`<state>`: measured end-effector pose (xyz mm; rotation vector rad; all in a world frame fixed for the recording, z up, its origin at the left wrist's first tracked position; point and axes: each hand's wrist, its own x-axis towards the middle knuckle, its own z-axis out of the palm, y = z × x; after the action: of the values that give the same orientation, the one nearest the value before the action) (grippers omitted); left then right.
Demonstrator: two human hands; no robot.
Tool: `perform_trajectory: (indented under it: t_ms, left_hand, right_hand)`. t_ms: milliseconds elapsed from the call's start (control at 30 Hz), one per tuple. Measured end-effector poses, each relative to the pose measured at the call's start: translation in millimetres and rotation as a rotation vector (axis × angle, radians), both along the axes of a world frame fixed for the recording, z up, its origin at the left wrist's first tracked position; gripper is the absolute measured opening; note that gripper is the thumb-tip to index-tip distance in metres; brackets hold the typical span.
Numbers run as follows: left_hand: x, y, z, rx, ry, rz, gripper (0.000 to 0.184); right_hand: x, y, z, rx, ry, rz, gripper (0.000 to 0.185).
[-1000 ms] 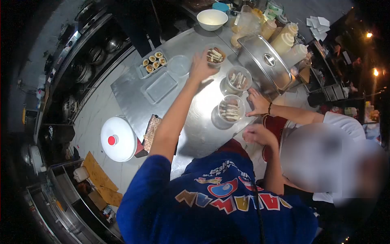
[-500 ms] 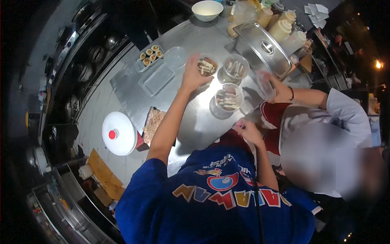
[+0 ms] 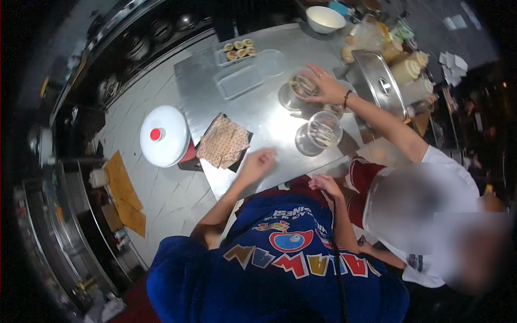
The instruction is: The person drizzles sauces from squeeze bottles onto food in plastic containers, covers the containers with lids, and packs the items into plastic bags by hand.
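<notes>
My left hand (image 3: 259, 163) is in the air over the near edge of the steel table (image 3: 274, 124), somewhat blurred, its fingers loosely bent and apart with nothing visible in them. Beside it lies patterned brown paper (image 3: 225, 141) in a dark holder. My right hand (image 3: 326, 185) is at the table's edge in front of my body, fingers stretched out and holding nothing. A clear round tub (image 3: 325, 130) of food striped with pale sauce stands beyond it. A co-worker's hand (image 3: 323, 86) rests on another such tub (image 3: 302, 87); a third is partly hidden behind that wrist.
Sushi rolls (image 3: 238, 52) sit in a tray beside a clear rectangular container (image 3: 239, 82). A white bowl (image 3: 326, 20), a lidded steel pan (image 3: 379, 83) and sauce bottles (image 3: 409, 69) line the far side. A white-lidded round container (image 3: 164, 135) stands left. The co-worker is close on my right.
My left hand has let go of a tub and drawn back towards me. The co-worker's hand has reached across onto that tub. My right hand's fingers have straightened. The view has shifted.
</notes>
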<state>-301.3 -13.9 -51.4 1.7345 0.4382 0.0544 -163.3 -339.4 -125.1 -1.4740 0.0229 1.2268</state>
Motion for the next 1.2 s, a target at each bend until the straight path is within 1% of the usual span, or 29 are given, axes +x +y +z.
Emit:
perform_trajectory:
  t_ms: [33, 67, 133, 167, 233, 267, 333, 400, 433, 467, 500, 533, 567, 600, 633, 667, 700, 733, 800, 833, 867, 900, 967, 1000, 1033, 1100, 1133, 1167, 1200]
  left_hand:
    - [-18, -15, -5, -0.103, -0.011, 0.009, 0.025]
    - [-31, -25, 0, -0.121, -0.019, -0.026, 0.025]
    - [-52, -38, 5, -0.174, 0.096, -0.252, 0.024]
    - [-61, -45, 6, -0.165, 0.161, -0.352, 0.026]
    - [-78, -59, -13, -0.142, 0.295, -0.552, 0.031]
    - [-89, -70, -26, -0.198, 0.295, -0.405, 0.033]
    - [-116, -88, -74, -0.291, 0.269, -0.100, 0.036]
    - [-169, -88, -180, -0.104, 0.454, -0.106, 0.035]
    - [-199, -91, -202, -0.027, 0.355, 0.013, 0.034]
    - [-229, -96, -210, 0.031, 0.486, 0.164, 0.033]
    - [-251, -107, -217, 0.088, 0.613, 0.305, 0.032]
    - [-267, -106, -217, 0.156, 0.723, 0.442, 0.030]
    - [-279, -101, -189, 0.163, 0.621, 0.321, 0.030]
    - [-285, -94, -173, 0.110, 0.594, 0.296, 0.029]
    - [-291, -87, -154, 0.055, 0.569, 0.271, 0.029]
    - [-295, -72, -158, -0.039, 0.613, 0.333, 0.028]
    - [-301, -62, -164, -0.135, 0.652, 0.388, 0.028]
    - [-308, -63, -169, -0.089, 0.615, 0.480, 0.028]
    - [-313, -68, -180, 0.001, 0.522, 0.635, 0.030]
    - [-312, -68, -178, 0.038, 0.555, 0.603, 0.028]
    - [-316, -71, -176, 0.075, 0.591, 0.571, 0.027]
    - [-321, -64, -174, 0.114, 0.628, 0.537, 0.025]
    - [-329, -35, -206, 0.003, 0.459, 0.651, 0.024]
    - [-336, -22, -218, -0.061, 0.380, 0.707, 0.024]
    - [-324, 0, -201, -0.156, 0.488, 0.785, 0.020]
    - [-299, 40, -162, -0.032, 0.213, 0.783, 0.017]
    - [-279, 57, -134, -0.040, 0.080, 0.790, 0.018]
    - [-257, 78, -99, -0.047, -0.056, 0.799, 0.020]
    - [-236, 97, -70, 0.163, -0.071, 0.742, 0.020]
  right_hand:
    - [-3, -4, -13, -0.060, -0.010, 0.058, 0.030]
    - [-6, -12, -37, -0.061, -0.003, 0.019, 0.031]
    - [-6, -31, -100, -0.063, 0.016, -0.063, 0.031]
    - [1, -39, -126, -0.116, 0.048, 0.010, 0.029]
    - [8, -45, -159, -0.174, 0.078, 0.157, 0.026]
    - [6, -39, -171, -0.185, 0.017, 0.256, 0.026]
    - [11, -26, -206, -0.162, -0.095, 0.421, 0.025]
    - [13, 15, -196, -0.007, -0.168, 0.463, 0.024]
    - [1, 29, -192, 0.047, -0.179, 0.469, 0.024]
    - [-18, 36, -190, 0.022, -0.138, 0.464, 0.024]
    - [-36, 39, -184, -0.078, -0.056, 0.423, 0.025]
    - [-53, 38, -194, -0.174, 0.024, 0.371, 0.025]
    - [-69, 38, -195, -0.243, 0.060, 0.346, 0.025]
    - [-83, 33, -191, -0.309, 0.061, 0.359, 0.024]
    - [-89, 20, -217, -0.136, -0.197, 0.607, 0.022]
    - [-90, 9, -252, 0.054, -0.468, 0.832, 0.020]
    - [-93, 8, -257, 0.118, -0.632, 0.971, 0.019]
    - [-96, 10, -250, 0.189, -0.807, 1.086, 0.018]
    - [-79, 19, -229, 0.042, -0.930, 1.157, 0.018]
    - [-73, 12, -258, -0.107, -0.648, 0.996, 0.021]
    - [-68, 6, -286, -0.242, -0.403, 0.770, 0.030]
    - [-63, 9, -265, -0.185, -0.412, 0.733, 0.030]
    - [-64, 10, -226, -0.177, -0.296, 0.514, 0.029]
    - [-76, 15, -206, -0.215, -0.169, 0.325, 0.030]
    - [-84, 25, -193, -0.246, -0.058, 0.134, 0.031]
    - [-107, 25, -188, -0.271, 0.033, 0.129, 0.032]
    - [-117, 24, -192, -0.278, 0.074, 0.128, 0.034]
    - [-126, 11, -233, 0.078, -0.245, 0.372, 0.035]
    - [-126, 11, -237, 0.124, -0.235, 0.399, 0.033]
